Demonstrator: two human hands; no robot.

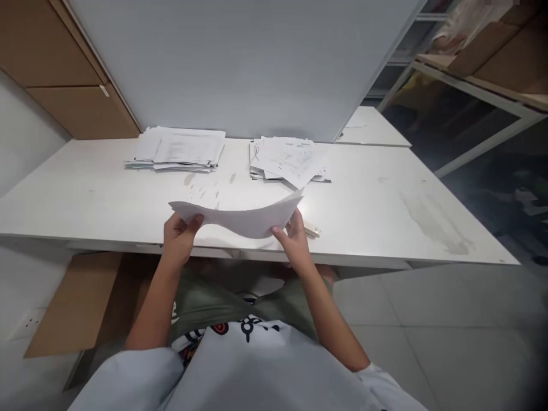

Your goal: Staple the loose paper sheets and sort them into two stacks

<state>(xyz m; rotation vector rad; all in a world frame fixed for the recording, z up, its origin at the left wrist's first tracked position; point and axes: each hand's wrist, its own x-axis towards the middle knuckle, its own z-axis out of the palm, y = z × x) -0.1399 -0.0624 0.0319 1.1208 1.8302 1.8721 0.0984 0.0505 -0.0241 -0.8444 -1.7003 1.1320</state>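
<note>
A few sheets of paper hang bowed between my two hands, just above the front edge of the white desk. My left hand pinches their left end, thumb on the near side. At the right end my right hand grips them the same way. How many sheets there are, I cannot tell. Beside my right hand lies a small pale object, partly hidden, whose kind I cannot make out. Beyond the sheets sit a left paper stack and a looser right paper stack.
A grey-white panel rises behind the desk, with cardboard boxes at its left. Below the desk on the left is an open cardboard box. To the right stands a shelf frame with a box on it.
</note>
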